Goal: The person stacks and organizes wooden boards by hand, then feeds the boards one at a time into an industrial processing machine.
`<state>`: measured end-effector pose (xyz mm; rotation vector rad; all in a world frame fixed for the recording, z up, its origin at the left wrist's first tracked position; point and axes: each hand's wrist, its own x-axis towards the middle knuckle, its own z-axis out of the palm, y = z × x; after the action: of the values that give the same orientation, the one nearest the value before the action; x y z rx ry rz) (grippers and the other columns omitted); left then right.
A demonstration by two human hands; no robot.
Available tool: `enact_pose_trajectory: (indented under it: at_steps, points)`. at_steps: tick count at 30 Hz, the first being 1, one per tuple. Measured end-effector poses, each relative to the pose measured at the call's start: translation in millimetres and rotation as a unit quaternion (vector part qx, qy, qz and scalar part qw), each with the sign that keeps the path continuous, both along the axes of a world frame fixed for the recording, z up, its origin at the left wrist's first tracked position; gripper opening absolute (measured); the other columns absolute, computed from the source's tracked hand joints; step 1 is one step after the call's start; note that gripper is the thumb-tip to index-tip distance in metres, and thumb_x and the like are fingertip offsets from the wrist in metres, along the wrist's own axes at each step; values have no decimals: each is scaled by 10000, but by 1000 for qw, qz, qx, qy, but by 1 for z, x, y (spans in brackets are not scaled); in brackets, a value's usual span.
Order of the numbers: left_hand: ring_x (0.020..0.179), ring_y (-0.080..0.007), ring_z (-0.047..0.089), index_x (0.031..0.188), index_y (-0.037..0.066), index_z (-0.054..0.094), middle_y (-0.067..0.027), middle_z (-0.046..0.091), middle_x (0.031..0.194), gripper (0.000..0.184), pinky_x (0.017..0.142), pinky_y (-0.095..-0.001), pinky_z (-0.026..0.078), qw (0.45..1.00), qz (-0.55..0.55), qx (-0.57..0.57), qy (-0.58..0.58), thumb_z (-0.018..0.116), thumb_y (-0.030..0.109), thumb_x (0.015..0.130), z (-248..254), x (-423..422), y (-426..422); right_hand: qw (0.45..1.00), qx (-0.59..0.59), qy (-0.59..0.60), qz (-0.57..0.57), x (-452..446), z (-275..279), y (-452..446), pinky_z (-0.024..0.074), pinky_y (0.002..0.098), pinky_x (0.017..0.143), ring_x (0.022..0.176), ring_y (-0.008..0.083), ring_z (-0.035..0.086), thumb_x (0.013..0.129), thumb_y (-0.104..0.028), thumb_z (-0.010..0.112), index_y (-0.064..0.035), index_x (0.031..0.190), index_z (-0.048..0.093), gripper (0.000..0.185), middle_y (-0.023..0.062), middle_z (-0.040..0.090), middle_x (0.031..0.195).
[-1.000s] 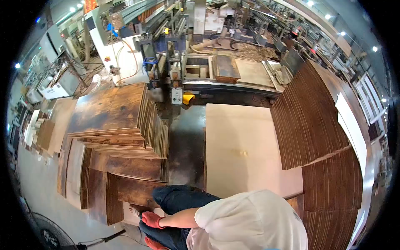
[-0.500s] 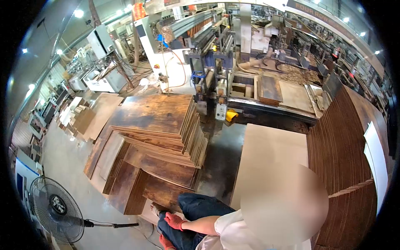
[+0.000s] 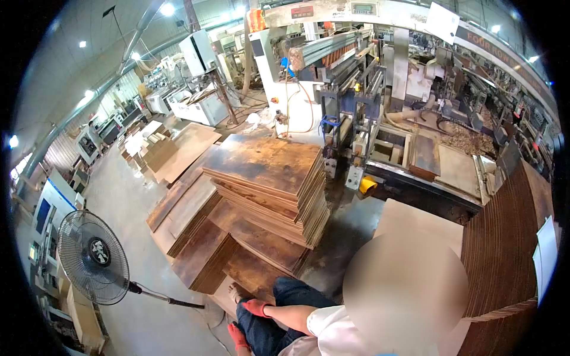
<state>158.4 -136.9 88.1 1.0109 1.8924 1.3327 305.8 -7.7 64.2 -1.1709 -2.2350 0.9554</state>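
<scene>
My right hand (image 3: 256, 307), in a red glove, rests on my dark trousers (image 3: 306, 295) near the knee. It looks loosely open and holds nothing I can see. Lower down, my left hand (image 3: 238, 336), also in a red glove, lies along the outer side of the other leg, its fingers stretched out. Beyond my knees stand stacks of brown wood-grain boards; the tallest stack (image 3: 264, 163) is nearest the machine, and a lower stack (image 3: 205, 252) stands close to my foot (image 3: 236, 292). Neither hand touches the boards.
A black standing fan (image 3: 95, 255) is at the left. Behind the stacks stands a large machine (image 3: 362, 118) with a board (image 3: 424, 155) on its bed. A tall stack of dark boards (image 3: 496, 249) rises at the right, beside a pale sheet (image 3: 415, 219). A blurred round patch hides part of the lower right.
The view has swung, so the stacks, machine and fan appear farther right. Both hands stay at my legs, and the boards have not been moved.
</scene>
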Motion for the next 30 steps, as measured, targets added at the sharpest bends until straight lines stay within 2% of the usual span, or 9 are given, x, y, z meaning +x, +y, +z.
enact_pose_trajectory:
  at_steps: [3,6,9,12,16,19,23,27,30]
  points:
    - [798,-134,475,879,29,529,-52,553,873,161,710,-310,412,975,-72,-22,-210,501,184,913,21,0,-11,963,-182,156,127,40,70,-14,444,375,713,697,205,573,928,-375,505,-31,832,630,379,154,599,725]
    - [658,-107,436,760,94,496,2,447,701,161,582,-284,385,956,-5,16,-293,526,185,889,3,2,11,965,-195,129,120,50,97,-24,433,345,739,761,156,538,935,-321,525,2,867,589,337,100,604,782]
    - [579,-135,477,815,111,552,-3,494,650,216,526,-296,388,963,77,30,-255,586,314,882,81,32,-24,951,-158,255,70,41,48,-18,458,322,741,741,175,572,911,-317,543,-5,905,617,321,74,623,736]
    - [561,-114,484,860,98,552,-4,516,662,243,491,-266,381,891,193,0,-411,588,336,892,52,12,-27,931,-300,194,-71,39,17,3,471,332,729,778,213,615,866,-323,570,0,915,637,334,104,658,812]
    - [761,-165,602,1102,55,598,-74,641,954,407,688,-275,468,956,137,-72,-251,572,397,884,-37,-7,-6,941,-328,-55,-56,31,-45,29,467,365,723,825,254,638,845,-348,597,7,918,673,371,151,673,880]
    - [801,-142,602,1050,26,639,-70,669,935,358,746,-270,472,964,122,-43,-233,625,328,858,-82,-16,12,838,-499,210,-60,26,-41,21,473,326,654,710,204,591,866,-269,597,-52,934,671,239,71,650,820]
    - [782,-117,595,962,10,679,-59,684,833,256,741,-269,473,967,159,-85,-178,669,230,831,-43,-10,23,754,-603,218,-144,23,-101,33,491,367,741,818,224,618,876,-296,567,-74,949,675,257,78,674,900]
    - [856,-268,641,1018,-1,666,-181,685,918,516,774,-349,474,945,142,-264,-128,571,477,846,-92,-15,21,674,-689,204,-169,19,-66,36,462,436,878,972,273,593,908,-368,516,-70,1076,639,364,93,653,1084]
    - [951,-323,626,1043,-11,651,-225,660,987,579,811,-379,461,973,61,-216,-51,518,517,848,-125,-20,15,609,-756,220,-92,23,-77,33,374,428,1017,1145,281,516,938,-395,457,-65,1244,552,460,83,574,1262]
